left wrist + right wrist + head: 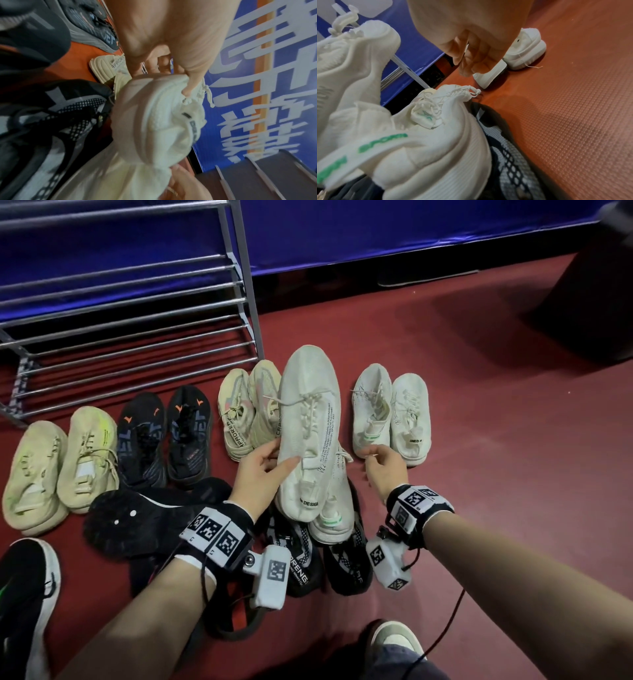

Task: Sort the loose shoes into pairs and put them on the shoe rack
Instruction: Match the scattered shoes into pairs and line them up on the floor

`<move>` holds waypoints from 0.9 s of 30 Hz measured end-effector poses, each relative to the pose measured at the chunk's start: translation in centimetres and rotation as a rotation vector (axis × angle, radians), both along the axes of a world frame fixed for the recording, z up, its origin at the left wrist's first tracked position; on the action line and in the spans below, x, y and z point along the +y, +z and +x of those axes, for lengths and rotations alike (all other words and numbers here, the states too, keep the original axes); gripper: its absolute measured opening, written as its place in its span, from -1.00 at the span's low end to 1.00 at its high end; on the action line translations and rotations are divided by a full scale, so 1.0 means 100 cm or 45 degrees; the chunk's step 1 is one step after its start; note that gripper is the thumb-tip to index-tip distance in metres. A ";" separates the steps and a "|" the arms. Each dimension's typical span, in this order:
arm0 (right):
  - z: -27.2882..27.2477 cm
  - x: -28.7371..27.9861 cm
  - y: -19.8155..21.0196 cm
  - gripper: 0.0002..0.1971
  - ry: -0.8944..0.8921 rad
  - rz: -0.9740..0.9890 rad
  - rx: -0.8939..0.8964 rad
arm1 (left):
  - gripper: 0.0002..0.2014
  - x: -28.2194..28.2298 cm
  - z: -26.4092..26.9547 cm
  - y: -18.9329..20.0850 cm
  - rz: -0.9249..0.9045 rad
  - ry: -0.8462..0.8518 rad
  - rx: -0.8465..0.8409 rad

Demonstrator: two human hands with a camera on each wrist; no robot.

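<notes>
At the near edge of the dark red, fine-dimpled floor, black mesh shoes with white netting lie heaped under a white knit shoe with a green-lettered heel tab; the green word is too blurred to read. Just above this heap the left hand grips a long white knit shoe at its collar, thumb laid on the upper and fingers curled behind, toe pointing away; its soft ribbed fabric carries small black print along the laces and a heel tab reading "DESIGN". The right hand hovers beside that shoe with fingers loosely curled, holding nothing. To the left, a black shoe lies sole-up, matte and rounded. Beyond the hands, 4 pairs stand side by side in a row: 2 pale yellow-cream shoes, 2 black shoes with orange marks, 2 beige shoes with a strap that reads roughly "APAORENG", and 2 white lace-up shoes, the last set just past the right hand. Farther back on the left stands the shoe rack, its shelves made of slim, shiny metal bars. Behind it a blue panel with large white characters, unreadable here, runs along the floor.
</notes>
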State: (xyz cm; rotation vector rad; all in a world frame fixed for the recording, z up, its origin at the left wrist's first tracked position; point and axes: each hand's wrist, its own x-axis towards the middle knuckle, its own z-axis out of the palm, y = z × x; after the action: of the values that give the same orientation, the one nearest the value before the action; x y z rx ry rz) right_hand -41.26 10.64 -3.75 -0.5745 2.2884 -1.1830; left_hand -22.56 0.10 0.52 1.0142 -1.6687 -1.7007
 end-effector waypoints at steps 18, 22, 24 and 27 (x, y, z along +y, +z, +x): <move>0.018 -0.010 0.001 -0.86 0.270 0.168 0.089 | -0.70 -0.037 0.040 -0.020 0.001 0.298 -0.062; 0.020 -0.009 -0.003 -0.29 0.383 0.460 0.128 | -0.76 -0.037 0.042 -0.023 0.032 0.297 -0.053; 0.022 -0.010 -0.011 -0.02 0.434 0.710 0.030 | -0.78 -0.034 0.043 -0.023 0.041 0.293 -0.037; 0.025 -0.008 -0.021 -0.22 0.461 0.757 -0.017 | -0.77 -0.032 0.046 -0.026 0.056 0.294 -0.032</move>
State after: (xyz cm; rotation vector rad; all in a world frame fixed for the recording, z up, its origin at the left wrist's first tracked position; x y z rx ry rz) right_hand -38.81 9.80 -5.82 -0.6954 2.2418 -0.3082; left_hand -17.94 -3.11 -2.04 1.2035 -1.4715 -1.5848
